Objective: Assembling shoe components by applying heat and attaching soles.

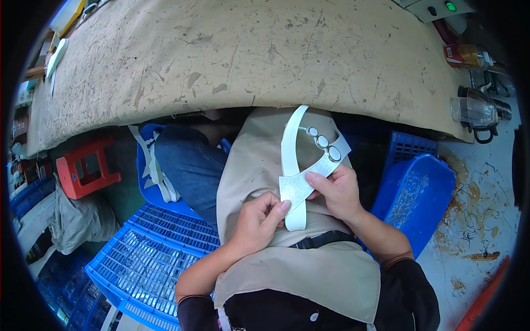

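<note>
you have the silvery band (298, 187) pinched in both hands above your lap, in front of the beige apron (251, 165). your left hand (258, 218) grips its lower end, thumb laid on the face and fingers curled beneath. your right hand (339, 193) holds it farther up, thumb flat on the surface and fingers tucked behind. both grips are narrow, closed on the same band.

the white strap (291, 143) crosses behind the band: its curved upper part rises toward the front edge of the worktop (243, 55), and its rounded lower end shows below, just beside your left fingers. three round ornaments (322, 142) sit in a row near the band's upper end. your thumbs and the overlap cover the crossing, so i can't tell whether strap and band are fastened there.

to your left, white strips (155, 168) hang beside dark blue denim (187, 171), with a blue crate (160, 248) lower down and a red stool (67, 175) farther out. to your right stands a blue tub (422, 187); beyond the worktop's right end are a clear jug (477, 107) and a bottle (466, 55).
</note>
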Demonstrator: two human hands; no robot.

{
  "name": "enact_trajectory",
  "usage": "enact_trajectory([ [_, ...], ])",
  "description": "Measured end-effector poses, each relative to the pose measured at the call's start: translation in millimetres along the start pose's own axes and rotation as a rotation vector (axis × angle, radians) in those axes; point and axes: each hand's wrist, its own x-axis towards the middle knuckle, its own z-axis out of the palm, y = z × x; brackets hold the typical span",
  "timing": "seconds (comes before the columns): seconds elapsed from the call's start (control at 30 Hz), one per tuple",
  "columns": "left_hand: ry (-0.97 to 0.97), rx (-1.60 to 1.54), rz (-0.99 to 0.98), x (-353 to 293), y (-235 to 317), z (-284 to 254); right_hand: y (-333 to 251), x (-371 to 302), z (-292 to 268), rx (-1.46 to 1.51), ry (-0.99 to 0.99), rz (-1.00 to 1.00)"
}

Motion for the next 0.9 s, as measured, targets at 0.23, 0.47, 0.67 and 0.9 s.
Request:
enact_trajectory([
  [0.23,0.014,0.318,0.027,5,3,3,5,2,-2,0.054,0.004,0.005],
  [0.47,0.051,-0.348,0.046,58,-25,21,5,15,-26,0.347,0.18,-0.008],
  [0.67,0.097,0.202,0.22,32,-8,2,-7,15,-93,0.559,0.423,-0.018],
  [0.9,0.288,1.146,0.494,29,24,-3,11,-24,-86,0.26,0.191,0.189],
])
